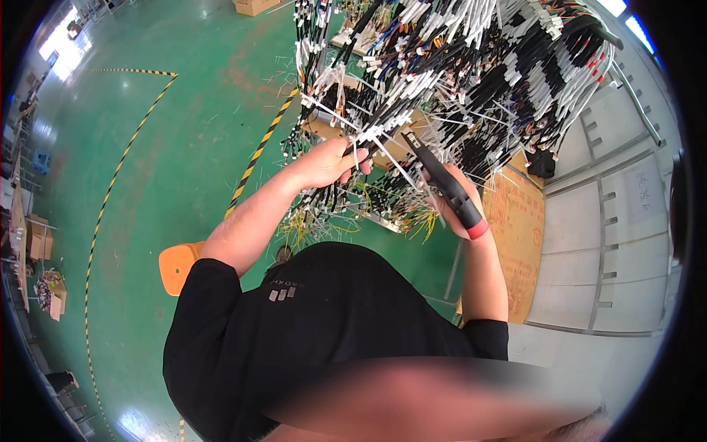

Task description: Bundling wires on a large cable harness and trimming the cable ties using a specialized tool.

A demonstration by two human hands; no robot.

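My left hand (329, 162) is closed around a bundle of black-sleeved cables (390, 107) with white connectors. White cable ties (398, 166) stick out from the bundle beside my fingers, their tails pointing several ways. In my right hand (465, 195) is a black cable tie gun (446, 184) with a red end cap. Its narrow nose points up and left toward the bundle, close to the ties; whether it touches one, I cannot tell. My right fingers are partly hidden behind the tool.
A dense mass of hanging wire harnesses (508, 81) fills the space ahead and to the right. White panels (626, 199) and a brown board (515, 236) stand at right. An orange stool (175, 269) is at my left. Black-and-yellow tape (254, 166) marks the green floor.
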